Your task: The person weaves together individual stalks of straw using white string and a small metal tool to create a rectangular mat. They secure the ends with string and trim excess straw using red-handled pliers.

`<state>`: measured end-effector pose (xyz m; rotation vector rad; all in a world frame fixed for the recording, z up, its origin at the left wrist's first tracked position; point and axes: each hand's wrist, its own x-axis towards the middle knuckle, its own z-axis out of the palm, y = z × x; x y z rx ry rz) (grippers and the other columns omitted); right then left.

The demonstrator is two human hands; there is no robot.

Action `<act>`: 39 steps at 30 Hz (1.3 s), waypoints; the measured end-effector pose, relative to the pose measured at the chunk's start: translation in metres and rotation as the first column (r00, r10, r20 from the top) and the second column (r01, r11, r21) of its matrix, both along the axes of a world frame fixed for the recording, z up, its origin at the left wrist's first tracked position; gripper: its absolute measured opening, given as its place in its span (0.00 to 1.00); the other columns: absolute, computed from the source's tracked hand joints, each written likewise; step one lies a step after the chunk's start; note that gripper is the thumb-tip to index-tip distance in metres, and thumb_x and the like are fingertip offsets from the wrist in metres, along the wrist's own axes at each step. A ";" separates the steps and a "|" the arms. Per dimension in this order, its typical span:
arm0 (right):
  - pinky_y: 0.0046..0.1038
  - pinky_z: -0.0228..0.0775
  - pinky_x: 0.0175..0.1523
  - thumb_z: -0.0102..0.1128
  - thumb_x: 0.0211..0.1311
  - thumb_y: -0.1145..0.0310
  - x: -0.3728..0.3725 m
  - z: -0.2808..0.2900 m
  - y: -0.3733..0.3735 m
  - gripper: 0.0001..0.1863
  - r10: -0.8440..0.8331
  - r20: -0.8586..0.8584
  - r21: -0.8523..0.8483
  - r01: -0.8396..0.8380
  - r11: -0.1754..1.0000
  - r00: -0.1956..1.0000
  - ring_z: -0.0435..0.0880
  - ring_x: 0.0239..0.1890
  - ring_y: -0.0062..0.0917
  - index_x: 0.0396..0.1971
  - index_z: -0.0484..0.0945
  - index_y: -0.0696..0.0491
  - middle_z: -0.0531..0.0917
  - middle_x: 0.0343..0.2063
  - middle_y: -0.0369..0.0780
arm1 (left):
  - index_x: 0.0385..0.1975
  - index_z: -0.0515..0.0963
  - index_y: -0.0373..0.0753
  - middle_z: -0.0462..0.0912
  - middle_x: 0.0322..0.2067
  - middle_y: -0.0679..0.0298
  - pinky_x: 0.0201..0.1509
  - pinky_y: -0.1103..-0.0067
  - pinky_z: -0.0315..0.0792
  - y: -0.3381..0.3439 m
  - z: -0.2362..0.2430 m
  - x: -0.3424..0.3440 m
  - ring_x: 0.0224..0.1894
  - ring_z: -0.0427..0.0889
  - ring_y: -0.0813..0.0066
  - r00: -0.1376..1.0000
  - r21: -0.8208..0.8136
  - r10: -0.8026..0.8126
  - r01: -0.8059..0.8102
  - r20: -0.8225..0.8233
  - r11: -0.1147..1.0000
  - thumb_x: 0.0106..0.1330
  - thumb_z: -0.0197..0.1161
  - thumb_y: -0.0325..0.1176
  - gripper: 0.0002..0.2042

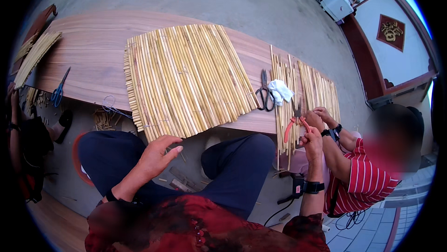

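A mat of pale yellow reed stalks point(186, 75), tied with thin cord, lies across the table in front of me. At its near left corner is my left hand point(156, 158), open, with thumb and fingers apart; a thin piece of stalk shows just beyond the thumb. My right hand point(313, 142) grips orange-handled pliers point(296, 124), handles spread and jaws pointing away from me, over loose stalks point(284, 73) on the right. Black scissors point(265, 91) lie beside the mat's right edge, next to a crumpled white cloth point(281, 92).
The wooden table point(93, 52) also carries blue scissors point(59, 89) and a blue cord point(111, 105). At right, a person in a striped shirt point(368, 173) has hands point(321, 118) close to the pliers, by another reed mat point(321, 89). Someone at far left holds a reed bundle point(37, 59).
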<state>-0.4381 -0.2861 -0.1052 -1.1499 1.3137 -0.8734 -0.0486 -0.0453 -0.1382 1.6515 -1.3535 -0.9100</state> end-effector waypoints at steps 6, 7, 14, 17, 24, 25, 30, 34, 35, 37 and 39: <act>0.19 0.67 0.23 0.42 0.50 0.77 0.099 0.047 0.079 0.09 0.346 0.180 0.143 -0.373 0.917 0.921 0.64 0.19 0.14 0.34 0.65 0.57 0.65 0.24 0.35 | 0.54 0.61 0.33 0.71 0.48 0.57 0.45 0.82 0.68 -0.044 0.013 -0.060 0.47 0.71 0.75 0.683 -0.037 -0.183 0.222 -0.708 0.974 0.62 0.54 0.37 0.23; 0.20 0.67 0.23 0.42 0.51 0.76 0.116 0.040 0.092 0.09 0.398 0.192 0.146 -0.428 0.892 0.897 0.64 0.19 0.14 0.34 0.65 0.57 0.66 0.25 0.35 | 0.55 0.59 0.32 0.71 0.48 0.58 0.47 0.80 0.67 -0.047 0.020 -0.063 0.49 0.70 0.73 0.648 -0.003 -0.168 0.249 -0.743 0.969 0.64 0.51 0.38 0.23; 0.25 0.69 0.34 0.45 0.53 0.74 0.202 -0.061 0.142 0.09 0.718 -0.092 0.113 -0.709 0.696 0.690 0.74 0.26 0.24 0.35 0.67 0.59 0.72 0.27 0.41 | 0.38 0.70 0.29 0.75 0.40 0.53 0.33 0.81 0.73 0.001 -0.039 -0.024 0.37 0.78 0.71 0.538 0.158 0.145 -0.022 -0.830 0.987 0.65 0.48 0.35 0.13; 0.30 0.67 0.43 0.49 0.53 0.70 0.225 -0.082 0.153 0.15 0.724 -0.396 -0.041 -0.798 0.601 0.565 0.74 0.37 0.33 0.40 0.66 0.60 0.72 0.34 0.46 | 0.40 0.70 0.29 0.75 0.40 0.53 0.39 0.78 0.74 0.015 -0.052 -0.016 0.41 0.77 0.66 0.489 0.254 0.266 -0.093 -0.831 0.963 0.66 0.47 0.32 0.12; 0.35 0.64 0.48 0.55 0.52 0.62 0.245 -0.077 0.169 0.22 0.642 -0.530 -0.105 -0.794 0.599 0.554 0.71 0.45 0.38 0.46 0.65 0.55 0.71 0.40 0.47 | 0.41 0.70 0.30 0.75 0.40 0.55 0.45 0.75 0.74 0.016 -0.076 -0.015 0.41 0.77 0.67 0.371 0.319 0.329 -0.092 -0.868 0.943 0.65 0.47 0.32 0.12; 0.35 0.64 0.47 0.55 0.53 0.62 0.245 -0.081 0.169 0.21 0.618 -0.571 -0.078 -0.785 0.614 0.540 0.71 0.44 0.38 0.45 0.65 0.55 0.71 0.38 0.46 | 0.42 0.70 0.31 0.75 0.40 0.57 0.44 0.75 0.74 0.015 -0.076 -0.021 0.41 0.77 0.69 0.384 0.323 0.343 -0.119 -0.857 0.939 0.65 0.47 0.32 0.12; 0.32 0.66 0.41 0.54 0.55 0.63 0.254 -0.087 0.180 0.18 0.559 -0.673 -0.063 -0.790 0.610 0.485 0.74 0.39 0.35 0.42 0.66 0.57 0.72 0.33 0.45 | 0.46 0.70 0.34 0.76 0.40 0.62 0.39 0.82 0.72 0.020 -0.079 -0.014 0.37 0.76 0.78 0.626 0.375 0.368 -0.128 -0.687 0.918 0.66 0.46 0.34 0.14; 0.32 0.65 0.45 0.54 0.55 0.62 0.258 -0.087 0.182 0.21 0.624 -0.596 -0.078 -0.809 0.582 0.506 0.74 0.40 0.37 0.44 0.64 0.58 0.72 0.35 0.46 | 0.36 0.72 0.35 0.73 0.27 0.68 0.35 0.83 0.69 0.025 -0.087 -0.022 0.29 0.71 0.83 0.522 0.288 0.383 -0.255 -0.762 0.923 0.66 0.46 0.36 0.11; 0.33 0.64 0.47 0.54 0.54 0.62 0.259 -0.088 0.181 0.22 0.651 -0.554 -0.099 -0.818 0.567 0.519 0.73 0.41 0.37 0.46 0.63 0.58 0.72 0.36 0.47 | 0.34 0.71 0.36 0.72 0.26 0.70 0.36 0.83 0.68 0.027 -0.088 -0.024 0.29 0.70 0.83 0.483 0.265 0.367 -0.268 -0.795 0.926 0.66 0.45 0.36 0.11; 0.33 0.64 0.48 0.55 0.53 0.61 0.263 -0.084 0.183 0.24 0.659 -0.554 -0.058 -0.813 0.579 0.508 0.73 0.41 0.38 0.47 0.62 0.58 0.72 0.36 0.48 | 0.32 0.71 0.37 0.70 0.25 0.71 0.36 0.84 0.68 0.028 -0.086 -0.026 0.30 0.69 0.84 0.445 0.241 0.349 -0.281 -0.825 0.929 0.67 0.45 0.37 0.11; 0.33 0.64 0.48 0.55 0.52 0.60 0.264 -0.081 0.186 0.26 0.665 -0.555 -0.017 -0.806 0.591 0.500 0.73 0.42 0.38 0.48 0.61 0.58 0.71 0.37 0.48 | 0.30 0.69 0.39 0.68 0.24 0.72 0.36 0.85 0.67 0.028 -0.079 -0.026 0.30 0.68 0.85 0.428 0.264 0.363 -0.273 -0.828 0.925 0.67 0.44 0.38 0.11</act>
